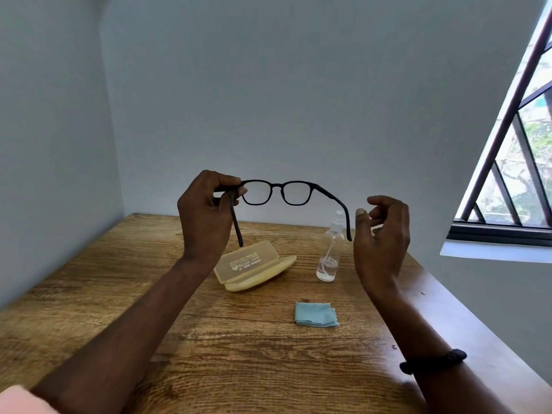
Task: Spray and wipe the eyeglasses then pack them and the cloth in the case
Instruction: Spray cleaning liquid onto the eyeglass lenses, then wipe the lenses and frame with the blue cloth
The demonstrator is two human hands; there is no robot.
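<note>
While my left hand (206,213) pinches the eyeglasses (276,194) at the hinge, holding them up to check the lenses, my right hand (380,234) hangs loosely open just beside the far temple, with spray bottle (330,249), case (254,271) and cloth (315,314) waiting on the table (119,294) beneath my fingers.

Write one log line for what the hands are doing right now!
left hand: holds eyeglasses up | right hand: open, empty | spray bottle, cloth, open case: on table
</note>
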